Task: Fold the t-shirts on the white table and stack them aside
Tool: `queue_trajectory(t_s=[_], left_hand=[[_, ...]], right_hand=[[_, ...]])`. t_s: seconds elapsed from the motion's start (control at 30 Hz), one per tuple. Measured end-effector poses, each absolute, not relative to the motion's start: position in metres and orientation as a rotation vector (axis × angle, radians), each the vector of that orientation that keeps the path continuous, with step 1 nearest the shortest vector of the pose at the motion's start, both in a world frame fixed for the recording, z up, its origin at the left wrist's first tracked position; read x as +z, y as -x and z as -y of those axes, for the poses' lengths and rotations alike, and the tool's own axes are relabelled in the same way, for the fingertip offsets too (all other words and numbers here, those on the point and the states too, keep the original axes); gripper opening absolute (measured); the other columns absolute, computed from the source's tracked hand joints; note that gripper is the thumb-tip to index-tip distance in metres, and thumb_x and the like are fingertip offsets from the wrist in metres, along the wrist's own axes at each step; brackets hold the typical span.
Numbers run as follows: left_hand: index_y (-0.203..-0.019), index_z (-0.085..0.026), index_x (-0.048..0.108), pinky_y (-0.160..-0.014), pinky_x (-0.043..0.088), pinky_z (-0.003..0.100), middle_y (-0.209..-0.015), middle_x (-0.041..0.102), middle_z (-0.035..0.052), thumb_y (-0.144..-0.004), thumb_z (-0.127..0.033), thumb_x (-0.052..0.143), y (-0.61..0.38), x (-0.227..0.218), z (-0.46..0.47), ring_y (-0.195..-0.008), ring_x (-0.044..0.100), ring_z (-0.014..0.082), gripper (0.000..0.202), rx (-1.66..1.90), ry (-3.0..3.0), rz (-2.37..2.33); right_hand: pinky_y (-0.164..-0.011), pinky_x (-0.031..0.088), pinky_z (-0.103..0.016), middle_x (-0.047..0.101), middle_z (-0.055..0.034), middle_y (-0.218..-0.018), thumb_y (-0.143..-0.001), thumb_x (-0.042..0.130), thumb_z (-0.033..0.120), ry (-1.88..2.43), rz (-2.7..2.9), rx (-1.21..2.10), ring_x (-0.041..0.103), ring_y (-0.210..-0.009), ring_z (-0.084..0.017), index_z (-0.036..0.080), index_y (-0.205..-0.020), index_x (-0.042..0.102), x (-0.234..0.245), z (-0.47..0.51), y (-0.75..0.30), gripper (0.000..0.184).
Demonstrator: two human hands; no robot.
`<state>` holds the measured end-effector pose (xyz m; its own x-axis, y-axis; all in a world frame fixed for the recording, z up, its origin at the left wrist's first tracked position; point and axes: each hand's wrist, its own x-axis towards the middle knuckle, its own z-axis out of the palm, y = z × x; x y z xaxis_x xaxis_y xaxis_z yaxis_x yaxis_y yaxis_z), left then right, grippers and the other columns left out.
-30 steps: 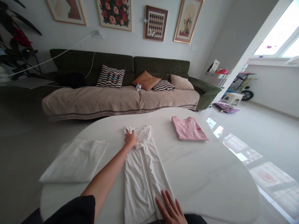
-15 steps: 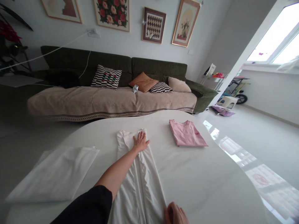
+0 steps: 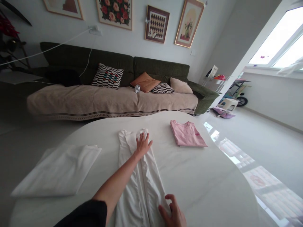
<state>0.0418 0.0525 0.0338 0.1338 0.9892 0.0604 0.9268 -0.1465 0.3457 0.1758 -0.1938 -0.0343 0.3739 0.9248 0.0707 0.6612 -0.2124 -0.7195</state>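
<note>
At the near side, the right hand (image 3: 174, 212) is loosely curled, thumb and forefinger apart, at the right edge of a long white garment (image 3: 151, 179); whether it touches the cloth is unclear. The garment lies lengthwise on the table (image 3: 203, 179), running away from the person, its near end cut off by the view. The left forearm, in a black sleeve (image 3: 87, 212), crosses over it. To the left, a folded white cloth (image 3: 59, 173) sits well apart. Tabletop stretches rightward to a curved edge. The left hand (image 3: 143, 145) is spread flat on the garment's far end. Farther right, a folded pink shirt (image 3: 188, 134) lies near the far rim; beyond stands a green sofa (image 3: 163, 67).
</note>
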Motion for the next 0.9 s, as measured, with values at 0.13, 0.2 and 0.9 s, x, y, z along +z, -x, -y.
queue_trajectory(t_s=[0.13, 0.2, 0.9], left_hand=[[-0.138, -0.013, 0.011, -0.103, 0.019, 0.046, -0.144, 0.012, 0.0136, -0.085, -0.045, 0.031, -0.026, 0.037, 0.074, -0.132, 0.004, 0.0256, 0.064, 0.651, -2.208, -1.72], [-0.139, -0.019, 0.007, -0.104, 0.019, 0.047, -0.145, 0.01, 0.0093, -0.084, -0.045, 0.034, -0.009, 0.029, 0.143, -0.132, 0.003, 0.025, 0.066, 0.619, -2.251, -1.579], [-0.13, -0.033, 0.033, -0.104, 0.028, 0.034, -0.137, 0.031, -0.005, -0.065, -0.003, 0.034, 0.104, 0.029, 0.287, -0.126, 0.03, 0.0135, 0.073, 0.238, -2.274, -1.192]], right_hand=[[-0.048, 0.039, -0.023, 0.05, 0.0046, -0.049, -0.072, 0.044, 0.055, 1.925, 1.482, 0.583, 0.054, -0.048, -0.016, 0.022, -0.089, 0.051, -0.016, 0.196, -0.182, 0.037], [-0.053, 0.042, -0.024, 0.056, 0.0019, -0.057, -0.074, 0.045, 0.051, 1.886, 1.512, 0.591, 0.057, -0.054, -0.017, 0.022, -0.092, 0.053, -0.005, 0.199, -0.18, 0.035], [-0.068, 0.049, -0.027, 0.063, -0.0045, -0.094, -0.066, 0.06, 0.03, 1.577, 1.528, 1.155, 0.06, -0.079, -0.018, 0.018, -0.104, 0.057, 0.049, 0.303, -0.162, 0.04]])
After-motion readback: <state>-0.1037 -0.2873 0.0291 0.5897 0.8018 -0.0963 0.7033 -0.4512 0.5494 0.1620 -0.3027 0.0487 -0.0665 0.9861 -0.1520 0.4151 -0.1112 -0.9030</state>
